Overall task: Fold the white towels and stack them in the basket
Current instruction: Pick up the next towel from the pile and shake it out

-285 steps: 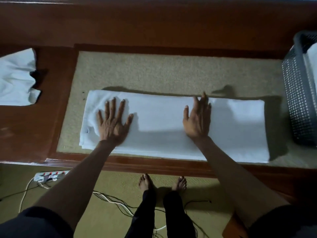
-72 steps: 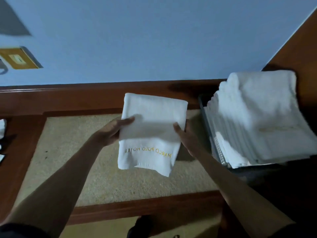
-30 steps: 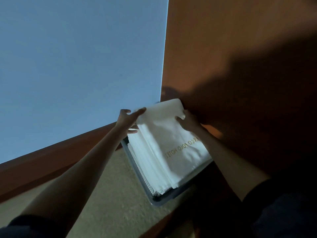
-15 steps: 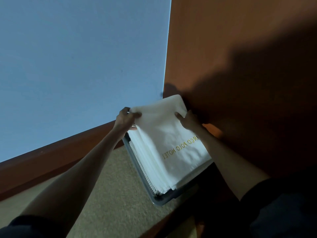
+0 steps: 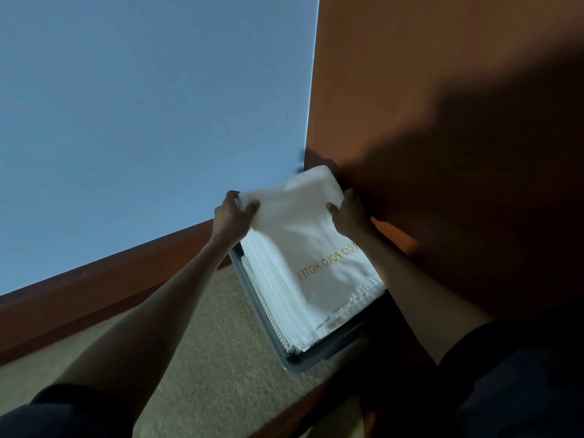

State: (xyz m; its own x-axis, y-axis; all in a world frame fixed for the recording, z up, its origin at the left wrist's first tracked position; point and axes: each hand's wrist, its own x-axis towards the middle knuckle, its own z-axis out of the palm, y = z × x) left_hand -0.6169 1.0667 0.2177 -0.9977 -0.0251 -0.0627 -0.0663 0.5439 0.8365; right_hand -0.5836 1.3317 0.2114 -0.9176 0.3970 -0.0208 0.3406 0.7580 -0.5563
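Note:
A folded white towel (image 5: 303, 235) with gold lettering lies on top of a stack of folded white towels (image 5: 278, 295) in a grey basket (image 5: 300, 363) in the corner. My left hand (image 5: 232, 213) grips the towel's far left edge, fingers curled over it. On the opposite side my right hand (image 5: 346, 210) grips the far right edge, close to the wooden panel. The stack rises above the basket's rim.
A brown wooden panel (image 5: 442, 121) stands right behind the basket. A pale blue wall (image 5: 142, 105) with a wooden ledge (image 5: 110, 279) runs to the left. Beige carpeted surface (image 5: 205, 358) lies left of the basket.
Both hands carried the folded towel from the carpeted surface to the basket and laid it on the stack. In the last half second they shifted the far end slightly back.

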